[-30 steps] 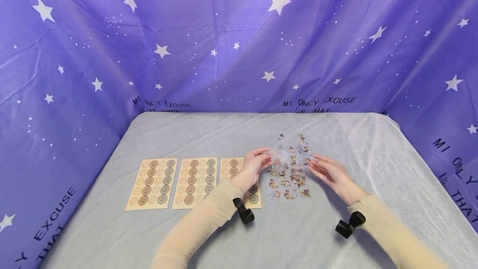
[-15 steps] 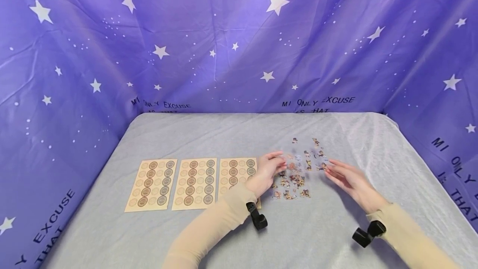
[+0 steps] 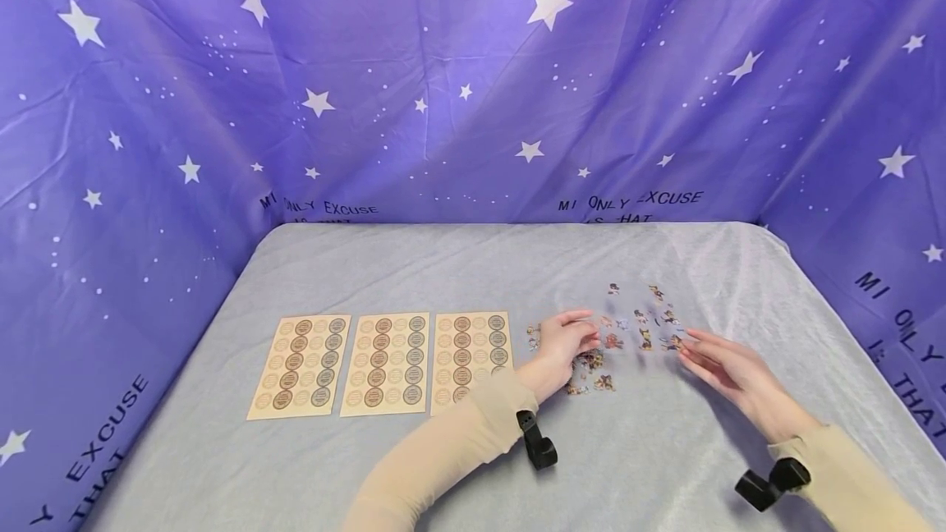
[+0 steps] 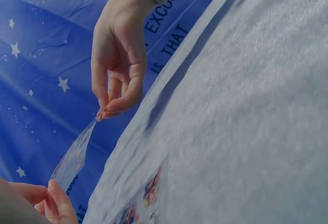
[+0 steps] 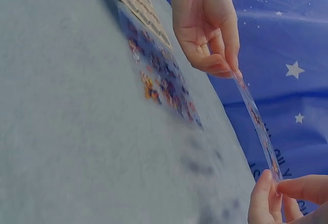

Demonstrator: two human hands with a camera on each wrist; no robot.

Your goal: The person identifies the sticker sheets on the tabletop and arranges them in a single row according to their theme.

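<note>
A clear sticker sheet [image 3: 645, 338] printed with small cartoon figures is raised over the table, stretched between the two hands. My left hand [image 3: 563, 345] pinches its left edge between thumb and fingers. On the opposite edge, my right hand [image 3: 739, 372] pinches it the same way. From the right wrist view the held sheet [image 5: 259, 121] appears nearly edge-on, above the cloth. Beneath and to the left lies a second clear sticker sheet [image 3: 604, 382], also covered in cartoon figures, partly hidden by the left hand. It shows more fully in the right wrist view.
Three tan sheets of round stickers lie in a row at the left: a left sheet [image 3: 299, 364], a middle sheet [image 3: 386, 364] and a right sheet [image 3: 473, 351], whose lower part the left sleeve covers. A grey cloth [image 3: 636, 474] covers the table. Purple star-patterned curtains [image 3: 473, 48] enclose it.
Both hands have moved right and slightly nearer, carrying the clear sheet away from above the other clear sheet. The left arm now uncovers more of the right tan sheet.
</note>
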